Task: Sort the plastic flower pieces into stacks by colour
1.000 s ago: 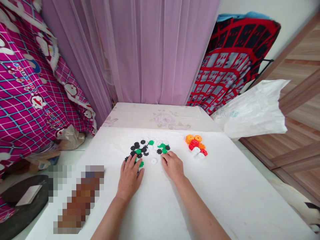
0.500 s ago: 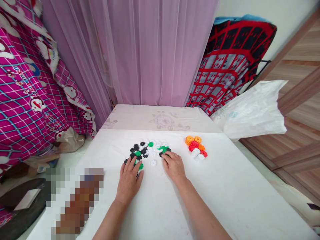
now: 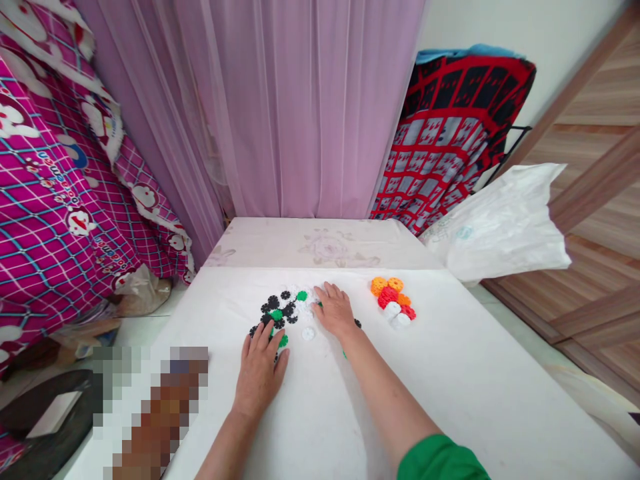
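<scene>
My left hand point(image 3: 261, 373) lies palm down with its fingers spread, the tips on black and green discs at the near left of a loose pile. My right hand point(image 3: 335, 312) is stretched out flat over the pile's right side and hides some of the pieces. The pile holds notched plastic snowflake discs: black discs point(image 3: 289, 309), a green disc point(image 3: 302, 295) and several white ones. A single white disc point(image 3: 309, 333) lies between the hands. One black disc point(image 3: 357, 323) shows beside my right wrist, and a bit of green peeks out below it.
Stacked orange discs point(image 3: 395, 285), red discs point(image 3: 388, 297) and white discs point(image 3: 401, 321) form a group to the right on the white-covered table point(image 3: 450, 373). A white plastic bag point(image 3: 505, 223) stands past the table's right edge. A blurred patch point(image 3: 160, 420) covers something at the left.
My right hand has moved forward from the near right edge of the pile, farther over it. A green sleeve now shows. The left hand stays on its discs.
</scene>
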Available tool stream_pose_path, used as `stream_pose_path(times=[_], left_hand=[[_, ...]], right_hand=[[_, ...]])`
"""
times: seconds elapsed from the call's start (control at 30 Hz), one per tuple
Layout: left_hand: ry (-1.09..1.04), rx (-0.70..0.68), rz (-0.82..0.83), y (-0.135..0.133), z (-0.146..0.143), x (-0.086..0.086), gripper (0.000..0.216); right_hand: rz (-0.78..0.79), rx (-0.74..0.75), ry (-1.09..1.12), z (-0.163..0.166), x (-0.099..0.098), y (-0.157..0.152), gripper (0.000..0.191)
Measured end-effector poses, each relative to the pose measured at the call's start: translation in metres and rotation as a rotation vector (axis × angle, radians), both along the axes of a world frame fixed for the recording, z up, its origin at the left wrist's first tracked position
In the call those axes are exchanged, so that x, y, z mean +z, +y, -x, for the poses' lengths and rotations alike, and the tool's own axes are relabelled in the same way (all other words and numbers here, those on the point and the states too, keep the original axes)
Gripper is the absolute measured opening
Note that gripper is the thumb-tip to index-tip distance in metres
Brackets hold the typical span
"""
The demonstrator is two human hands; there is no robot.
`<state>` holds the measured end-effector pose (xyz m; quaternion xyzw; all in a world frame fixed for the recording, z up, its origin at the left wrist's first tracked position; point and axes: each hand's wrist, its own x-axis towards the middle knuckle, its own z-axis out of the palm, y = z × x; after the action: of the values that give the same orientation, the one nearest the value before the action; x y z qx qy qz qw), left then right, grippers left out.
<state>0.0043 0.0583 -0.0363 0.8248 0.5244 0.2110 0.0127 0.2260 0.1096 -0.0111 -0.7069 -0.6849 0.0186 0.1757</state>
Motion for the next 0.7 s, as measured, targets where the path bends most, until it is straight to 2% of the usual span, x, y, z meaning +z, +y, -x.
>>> stream_pose_path(times=[0.1,0.2,0.33,0.53,0.7], left_hand=[[-0.010,-0.005,-0.006,0.000,0.000,0.000,0.038],[-0.009,-0.007,-0.004,0.000,0.001,-0.001,0.038],[0.010,-0.004,0.000,0.000,0.001,-0.002,0.038],[0.017,-0.006,0.006,0.001,0.002,-0.003,0.039],[0.003,-0.002,0.003,0.000,0.002,-0.003,0.039]], right_hand=[[0.026,0.059,0.013,-0.001,-0.007,-0.003,0.039],[-0.015,0.153,0.037,-0.012,-0.014,-0.020,0.039],[-0.087,0.161,0.105,-0.030,-0.021,-0.043,0.039],[-0.258,0.039,0.200,-0.034,-0.027,-0.055,0.033],[-0.243,-0.127,0.118,-0.022,-0.023,-0.058,0.029]])
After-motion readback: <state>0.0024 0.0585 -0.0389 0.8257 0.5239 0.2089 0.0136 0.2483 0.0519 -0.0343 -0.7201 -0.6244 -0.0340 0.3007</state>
